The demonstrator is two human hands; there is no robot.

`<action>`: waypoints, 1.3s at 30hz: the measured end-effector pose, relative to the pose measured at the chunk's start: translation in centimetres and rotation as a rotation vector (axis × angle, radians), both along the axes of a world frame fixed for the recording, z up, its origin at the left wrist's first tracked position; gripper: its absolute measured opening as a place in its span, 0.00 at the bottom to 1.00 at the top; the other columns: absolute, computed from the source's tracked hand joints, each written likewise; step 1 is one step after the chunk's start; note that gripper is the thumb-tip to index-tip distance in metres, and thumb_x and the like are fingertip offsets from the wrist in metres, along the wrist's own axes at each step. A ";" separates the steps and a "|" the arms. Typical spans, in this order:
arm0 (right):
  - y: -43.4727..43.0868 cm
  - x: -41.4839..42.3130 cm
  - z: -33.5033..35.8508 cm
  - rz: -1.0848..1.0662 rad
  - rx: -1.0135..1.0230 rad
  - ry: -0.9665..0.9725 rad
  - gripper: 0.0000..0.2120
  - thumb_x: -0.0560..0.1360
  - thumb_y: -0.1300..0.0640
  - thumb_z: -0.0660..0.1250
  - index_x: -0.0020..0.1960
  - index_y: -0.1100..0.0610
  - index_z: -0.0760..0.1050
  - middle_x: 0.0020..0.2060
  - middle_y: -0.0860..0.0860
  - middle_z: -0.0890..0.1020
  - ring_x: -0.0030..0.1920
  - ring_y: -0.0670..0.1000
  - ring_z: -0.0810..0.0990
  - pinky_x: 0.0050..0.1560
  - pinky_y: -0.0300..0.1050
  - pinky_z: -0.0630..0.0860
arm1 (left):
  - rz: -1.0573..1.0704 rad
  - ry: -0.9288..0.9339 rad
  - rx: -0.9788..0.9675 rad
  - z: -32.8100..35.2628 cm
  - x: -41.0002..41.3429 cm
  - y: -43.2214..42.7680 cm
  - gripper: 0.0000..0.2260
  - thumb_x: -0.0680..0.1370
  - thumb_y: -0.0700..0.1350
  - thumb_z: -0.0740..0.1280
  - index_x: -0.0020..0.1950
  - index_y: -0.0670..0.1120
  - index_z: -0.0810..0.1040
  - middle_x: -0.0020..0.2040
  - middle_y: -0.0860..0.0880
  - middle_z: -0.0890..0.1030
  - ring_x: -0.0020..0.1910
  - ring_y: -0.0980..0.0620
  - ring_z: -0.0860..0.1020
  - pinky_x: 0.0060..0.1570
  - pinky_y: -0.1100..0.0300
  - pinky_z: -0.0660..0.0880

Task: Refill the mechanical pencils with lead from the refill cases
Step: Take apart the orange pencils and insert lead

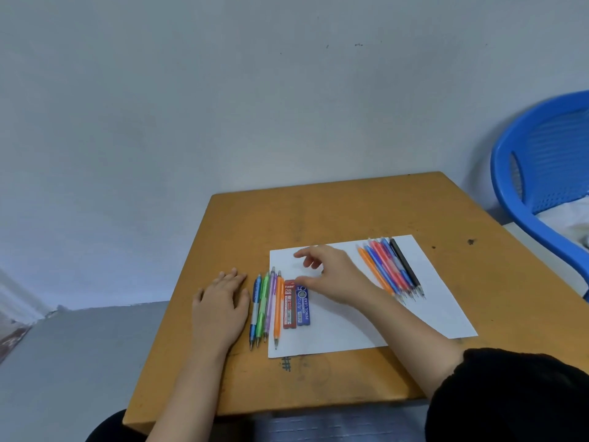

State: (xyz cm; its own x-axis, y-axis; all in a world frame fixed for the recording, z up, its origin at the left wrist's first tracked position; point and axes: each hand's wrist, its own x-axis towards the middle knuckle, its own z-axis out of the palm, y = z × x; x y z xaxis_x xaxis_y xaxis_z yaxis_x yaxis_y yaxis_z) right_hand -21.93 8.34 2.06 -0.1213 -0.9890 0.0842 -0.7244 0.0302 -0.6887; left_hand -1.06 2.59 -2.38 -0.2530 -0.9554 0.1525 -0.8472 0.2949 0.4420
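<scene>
A red refill case [289, 309] and a blue refill case [302, 306] lie side by side at the left of a white sheet [344, 327]. Left of them lie several mechanical pencils [266, 309], among them blue, green, purple and orange ones. A second row of several pencils [390, 269] lies at the sheet's far right. My right hand [331, 275] hovers over the sheet with its fingers spread, and its thumb touches the top of the blue case. My left hand [220, 301] rests flat on the table, left of the pencils.
The small wooden table [334, 215] stands against a plain wall, with its left and near edges close by. A blue plastic chair [541, 173] stands at the right, with white cloth on its seat.
</scene>
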 end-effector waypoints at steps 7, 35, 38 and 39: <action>-1.6 2.7 -0.2 0.110 0.240 0.319 0.44 0.65 0.33 0.71 0.74 0.51 0.60 0.67 0.51 0.66 0.67 0.51 0.60 0.66 0.50 0.62 | 0.006 0.001 -0.005 0.1 0.0 0.0 0.18 0.82 0.52 0.58 0.72 0.55 0.69 0.74 0.56 0.67 0.74 0.56 0.60 0.73 0.50 0.53; -0.5 1.2 1.2 -0.212 -0.132 -0.855 0.08 0.75 0.63 0.68 0.53 0.57 0.72 0.36 0.59 0.84 0.32 0.53 0.82 0.34 0.42 0.79 | -0.021 0.160 -0.223 0.0 0.3 0.4 0.15 0.82 0.50 0.59 0.65 0.50 0.77 0.62 0.52 0.79 0.63 0.54 0.74 0.65 0.54 0.63; 0.1 0.7 0.5 -0.286 -0.168 -0.967 0.06 0.76 0.62 0.66 0.53 0.59 0.73 0.37 0.61 0.83 0.33 0.54 0.82 0.36 0.42 0.79 | -0.165 0.350 -0.328 0.2 0.1 0.8 0.17 0.80 0.54 0.57 0.61 0.48 0.79 0.55 0.55 0.80 0.57 0.59 0.75 0.58 0.55 0.68; 0.2 0.4 0.3 -0.301 -0.172 -0.987 0.06 0.76 0.62 0.66 0.53 0.59 0.73 0.37 0.61 0.84 0.34 0.55 0.83 0.37 0.43 0.80 | -0.216 0.387 -0.363 0.3 0.0 1.0 0.18 0.80 0.54 0.57 0.61 0.48 0.79 0.54 0.57 0.80 0.55 0.62 0.74 0.56 0.54 0.70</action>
